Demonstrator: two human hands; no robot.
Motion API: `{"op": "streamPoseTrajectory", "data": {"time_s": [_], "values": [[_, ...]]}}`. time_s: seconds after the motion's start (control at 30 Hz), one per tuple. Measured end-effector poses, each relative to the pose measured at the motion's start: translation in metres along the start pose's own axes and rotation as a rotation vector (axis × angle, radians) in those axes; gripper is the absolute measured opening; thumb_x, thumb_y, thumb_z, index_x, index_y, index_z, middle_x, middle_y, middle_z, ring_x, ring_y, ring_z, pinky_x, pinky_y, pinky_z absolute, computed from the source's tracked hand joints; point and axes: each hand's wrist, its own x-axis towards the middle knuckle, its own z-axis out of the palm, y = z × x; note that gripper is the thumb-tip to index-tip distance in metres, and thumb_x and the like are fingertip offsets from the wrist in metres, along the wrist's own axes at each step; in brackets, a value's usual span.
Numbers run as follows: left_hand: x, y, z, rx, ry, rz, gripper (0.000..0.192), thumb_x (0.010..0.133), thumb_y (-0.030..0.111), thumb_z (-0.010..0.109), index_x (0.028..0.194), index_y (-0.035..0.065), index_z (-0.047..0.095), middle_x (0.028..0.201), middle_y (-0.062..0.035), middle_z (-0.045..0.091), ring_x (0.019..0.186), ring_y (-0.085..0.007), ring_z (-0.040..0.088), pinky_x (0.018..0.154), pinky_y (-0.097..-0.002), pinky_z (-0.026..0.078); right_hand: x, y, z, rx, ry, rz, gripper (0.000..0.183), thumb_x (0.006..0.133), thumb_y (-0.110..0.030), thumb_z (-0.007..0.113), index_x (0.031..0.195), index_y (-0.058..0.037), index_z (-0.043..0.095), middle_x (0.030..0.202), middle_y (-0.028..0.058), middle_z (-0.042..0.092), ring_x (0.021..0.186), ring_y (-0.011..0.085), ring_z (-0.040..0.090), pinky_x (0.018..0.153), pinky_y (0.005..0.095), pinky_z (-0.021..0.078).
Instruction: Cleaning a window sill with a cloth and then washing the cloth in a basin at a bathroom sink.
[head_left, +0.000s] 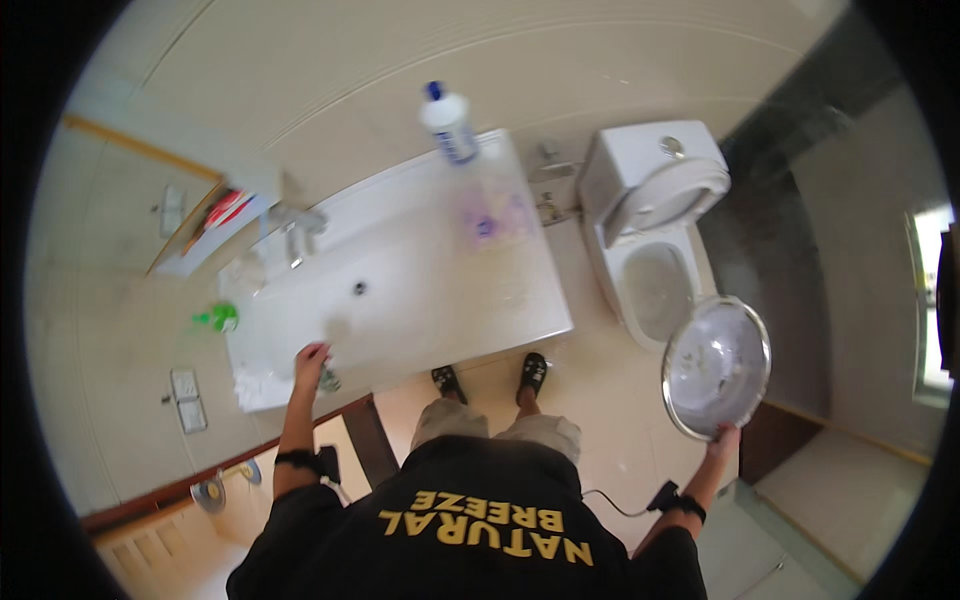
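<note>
My right hand (724, 439) grips the rim of a round, shiny metal basin (716, 367). The basin is tilted with its inside facing me, beside the front of the toilet bowl (658, 289). Off to the left, my left hand (310, 361) is over the near edge of a wide white washbasin (420, 315), its fingers drawn together. A small greenish patterned object (328, 379) shows right by that hand; blur hides whether the fingers hold it.
A white bottle with a blue cap (450, 124) stands at the washbasin's back corner. A blurred purple-and-clear package (495, 217) lies on its right side. The faucet (296, 232) is at the back left, a green pump bottle (223, 317) at the left end. The toilet lid (671, 195) is raised.
</note>
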Motion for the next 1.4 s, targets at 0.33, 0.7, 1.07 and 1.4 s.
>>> {"op": "streamPoseTrajectory", "data": {"time_s": [0.33, 0.7, 1.07, 1.4], "values": [[0.028, 0.031, -0.019, -0.140, -0.225, -0.024, 0.025, 0.087, 0.025, 0.060, 0.096, 0.0030, 0.067, 0.080, -0.0031, 0.063, 0.076, -0.0099, 0.054, 0.070, -0.0237, 0.042, -0.273, -0.095, 0.187, -0.110, -0.571, -0.157, 0.047, 0.063, 0.005, 0.049, 0.109, 0.0033, 0.052, 0.091, 0.0095, 0.059, 0.083, 0.0227, 0.057, 0.076, 0.0330, 0.0474], [0.020, 0.045, -0.068, -0.309, -0.667, -0.029, 0.028, 0.091, 0.028, 0.056, 0.106, 0.0041, 0.058, 0.087, -0.0033, 0.062, 0.074, -0.0097, 0.053, 0.066, -0.0241, 0.044, -0.392, 0.080, 0.470, -0.526, -1.098, -0.057, 0.018, 0.063, 0.008, 0.050, 0.079, 0.0027, 0.058, 0.069, 0.0054, 0.058, 0.058, 0.0139, 0.051, 0.049, 0.0276, 0.0394], [0.051, -0.011, -0.061, -0.538, -0.273, -0.202, 0.011, 0.076, 0.007, 0.064, 0.085, 0.0040, 0.059, 0.074, -0.0022, 0.056, 0.059, -0.0110, 0.054, 0.052, -0.0269, 0.048, -0.418, 0.150, 0.588, -0.806, -1.106, -0.225, 0.024, 0.073, -0.012, 0.061, 0.089, 0.0060, 0.060, 0.079, 0.0153, 0.062, 0.072, 0.0240, 0.059, 0.067, 0.0351, 0.0464], [0.062, -0.038, -0.035, -0.477, -0.181, -0.251, 0.015, 0.074, 0.010, 0.064, 0.085, 0.0015, 0.059, 0.074, -0.0030, 0.055, 0.066, -0.0120, 0.053, 0.058, -0.0266, 0.045, -0.541, 0.077, 0.656, -0.436, -1.415, -0.203, 0.033, 0.093, -0.031, 0.046, 0.092, -0.0022, 0.062, 0.081, 0.0073, 0.062, 0.076, 0.0163, 0.056, 0.069, 0.0321, 0.0446]]}}
